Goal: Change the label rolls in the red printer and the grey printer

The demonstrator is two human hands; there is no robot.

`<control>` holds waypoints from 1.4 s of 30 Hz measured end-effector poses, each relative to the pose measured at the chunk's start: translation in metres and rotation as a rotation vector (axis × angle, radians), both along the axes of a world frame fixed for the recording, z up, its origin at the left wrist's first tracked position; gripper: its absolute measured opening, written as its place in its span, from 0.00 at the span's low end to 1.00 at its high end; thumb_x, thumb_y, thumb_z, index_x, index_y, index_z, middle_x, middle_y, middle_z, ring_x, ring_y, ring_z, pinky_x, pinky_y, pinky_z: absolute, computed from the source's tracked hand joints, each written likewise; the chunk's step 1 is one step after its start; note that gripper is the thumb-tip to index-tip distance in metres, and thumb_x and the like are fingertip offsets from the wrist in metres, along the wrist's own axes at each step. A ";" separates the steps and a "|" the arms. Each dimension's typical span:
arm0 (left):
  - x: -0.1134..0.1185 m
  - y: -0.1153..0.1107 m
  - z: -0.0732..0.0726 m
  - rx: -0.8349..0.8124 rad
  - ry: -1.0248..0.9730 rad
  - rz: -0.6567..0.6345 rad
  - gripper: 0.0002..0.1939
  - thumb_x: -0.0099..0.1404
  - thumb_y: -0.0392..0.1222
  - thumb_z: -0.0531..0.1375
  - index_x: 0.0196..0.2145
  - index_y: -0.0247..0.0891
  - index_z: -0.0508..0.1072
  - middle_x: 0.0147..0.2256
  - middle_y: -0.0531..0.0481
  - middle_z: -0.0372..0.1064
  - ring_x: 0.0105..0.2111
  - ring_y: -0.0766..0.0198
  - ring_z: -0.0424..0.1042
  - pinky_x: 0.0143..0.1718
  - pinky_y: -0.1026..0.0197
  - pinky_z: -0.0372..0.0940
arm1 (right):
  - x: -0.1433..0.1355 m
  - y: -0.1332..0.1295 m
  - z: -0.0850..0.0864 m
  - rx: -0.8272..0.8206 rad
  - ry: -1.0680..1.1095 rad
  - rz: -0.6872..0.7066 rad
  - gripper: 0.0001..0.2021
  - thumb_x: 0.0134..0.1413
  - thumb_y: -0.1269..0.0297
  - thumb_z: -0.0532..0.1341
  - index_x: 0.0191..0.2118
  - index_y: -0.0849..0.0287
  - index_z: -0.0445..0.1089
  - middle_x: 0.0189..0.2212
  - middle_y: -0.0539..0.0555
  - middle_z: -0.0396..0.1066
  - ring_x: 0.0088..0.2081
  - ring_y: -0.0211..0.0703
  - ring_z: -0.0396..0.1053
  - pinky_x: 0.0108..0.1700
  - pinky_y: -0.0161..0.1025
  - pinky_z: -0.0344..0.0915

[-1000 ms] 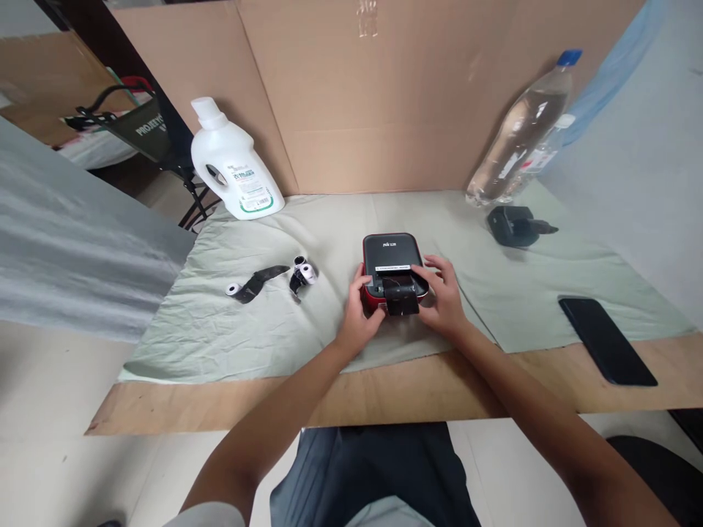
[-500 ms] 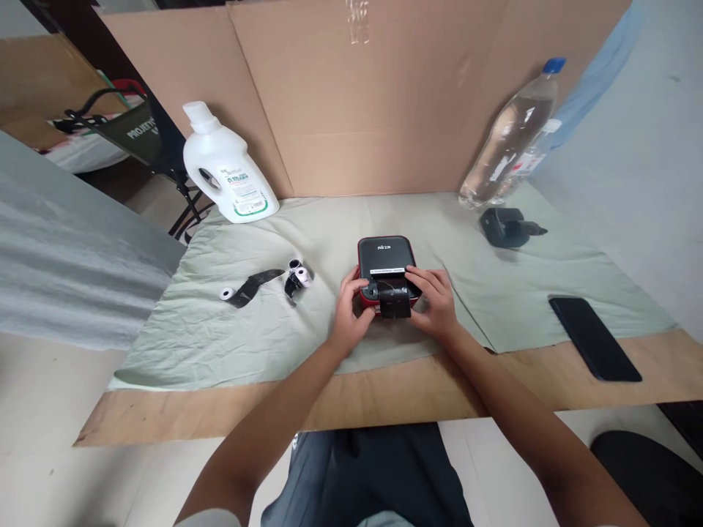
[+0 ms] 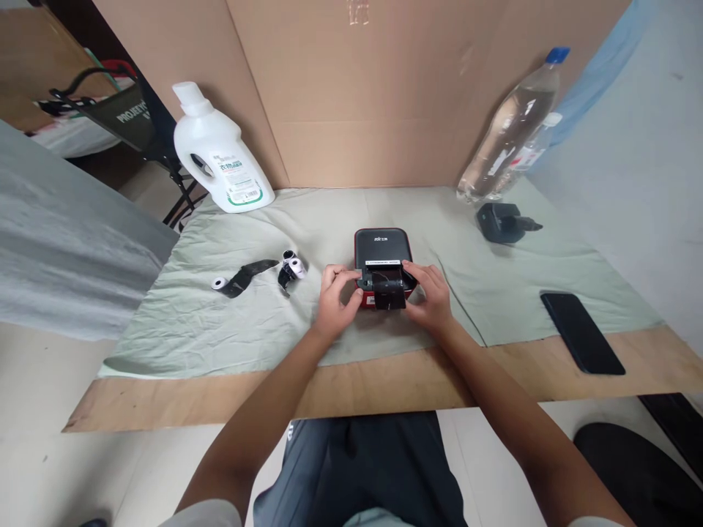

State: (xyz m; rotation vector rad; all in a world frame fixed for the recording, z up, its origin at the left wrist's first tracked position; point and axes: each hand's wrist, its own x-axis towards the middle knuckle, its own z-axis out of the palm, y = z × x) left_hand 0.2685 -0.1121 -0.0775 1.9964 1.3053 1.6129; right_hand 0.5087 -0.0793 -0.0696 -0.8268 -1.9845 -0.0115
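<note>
Your left hand point(image 3: 334, 306) and right hand point(image 3: 431, 298) hold the printer point(image 3: 381, 247) by its near corners, mid-cloth point(image 3: 324, 219); it looks stiff and fairly light, so grip the hard sides, clear of the flimsy black strip point(image 3: 389, 291).

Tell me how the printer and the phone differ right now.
The printer is a chunky box with red sides; the phone is a thin slab. The left hand and right hand touch the printer; neither touches the phone. The printer sits wholly on the cloth; the phone lies partly on bare wood. Both have dark tops.
</note>
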 end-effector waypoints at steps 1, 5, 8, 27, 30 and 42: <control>0.001 0.000 0.000 0.032 0.023 0.023 0.11 0.72 0.46 0.59 0.45 0.40 0.77 0.42 0.45 0.70 0.45 0.56 0.70 0.50 0.51 0.67 | 0.000 0.000 0.001 -0.003 0.002 0.002 0.25 0.59 0.61 0.64 0.61 0.55 0.68 0.56 0.64 0.78 0.51 0.57 0.79 0.49 0.53 0.72; 0.004 0.001 -0.001 -0.092 -0.107 -0.007 0.13 0.73 0.51 0.58 0.41 0.39 0.76 0.31 0.51 0.67 0.33 0.62 0.67 0.38 0.59 0.64 | 0.000 -0.003 0.003 -0.045 0.025 0.026 0.24 0.59 0.62 0.64 0.61 0.56 0.69 0.56 0.65 0.77 0.53 0.57 0.78 0.50 0.53 0.74; 0.006 0.007 -0.001 -0.300 -0.308 -0.033 0.19 0.73 0.57 0.58 0.36 0.39 0.75 0.28 0.53 0.67 0.29 0.65 0.66 0.34 0.62 0.62 | 0.000 -0.005 0.004 -0.119 0.043 0.026 0.24 0.58 0.61 0.64 0.61 0.55 0.70 0.57 0.65 0.77 0.54 0.57 0.77 0.51 0.54 0.75; 0.006 -0.002 -0.006 0.014 0.066 0.115 0.21 0.77 0.56 0.51 0.50 0.40 0.77 0.52 0.39 0.70 0.53 0.55 0.70 0.53 0.52 0.67 | 0.008 -0.007 -0.002 -0.174 0.080 0.149 0.25 0.69 0.66 0.48 0.68 0.52 0.65 0.66 0.60 0.69 0.62 0.56 0.71 0.61 0.60 0.69; 0.006 -0.004 0.001 0.131 0.223 0.116 0.22 0.78 0.53 0.50 0.56 0.40 0.76 0.60 0.38 0.69 0.59 0.51 0.65 0.61 0.46 0.61 | 0.008 -0.002 0.005 -0.108 0.034 0.084 0.25 0.71 0.63 0.46 0.68 0.52 0.65 0.64 0.58 0.71 0.60 0.57 0.70 0.60 0.61 0.67; 0.006 -0.008 0.006 0.096 0.366 -0.100 0.21 0.77 0.51 0.52 0.58 0.45 0.77 0.60 0.43 0.75 0.63 0.50 0.65 0.64 0.43 0.54 | -0.005 0.049 0.062 -0.397 -0.045 0.004 0.26 0.73 0.50 0.49 0.70 0.50 0.62 0.69 0.58 0.65 0.67 0.56 0.63 0.67 0.60 0.60</control>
